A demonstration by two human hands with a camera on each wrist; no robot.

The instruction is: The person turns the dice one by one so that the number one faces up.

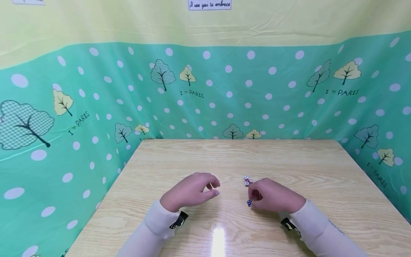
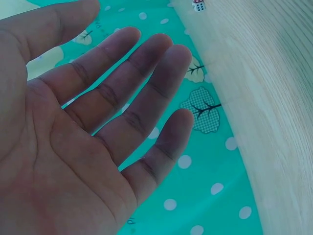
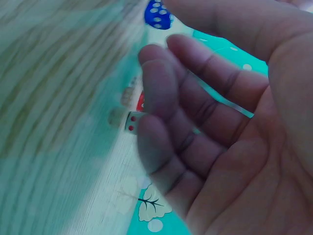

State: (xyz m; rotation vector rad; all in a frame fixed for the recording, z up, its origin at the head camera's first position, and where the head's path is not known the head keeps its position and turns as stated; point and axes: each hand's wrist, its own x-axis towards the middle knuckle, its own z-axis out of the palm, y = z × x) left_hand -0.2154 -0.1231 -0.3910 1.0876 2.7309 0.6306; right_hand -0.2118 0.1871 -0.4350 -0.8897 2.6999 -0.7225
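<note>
Dice (image 1: 247, 184): a small group on the tabletop (image 1: 179, 157), just beyond the right hand; white and red faces show, crowded so close that their number is hard to make out.
Blue die (image 1: 249, 202): at the right thumb's tip, nearer the wearer than the group; in the right wrist view the thumb overlaps one side and the frame's top edge crops it.
Right hand (image 1: 273, 195): fingers curved; whether thumb and index finger clamp the blue die or merely touch it, I cannot tell.
Behind the right fingers: a white die (image 3: 131, 122) with red pips and a red die (image 3: 141, 102), both partly covered.
Left hand (image 1: 194, 189): left of the group, thumb and fingers apart; its palm shows only in the left wrist view.
Black straps (image 1: 178, 220): partly hidden beneath the pale sleeves (image 1: 151, 228).
Cloth (image 1: 192, 117): its upper lettering is cut off, though "I see you to embrace" reads clearly.
</note>
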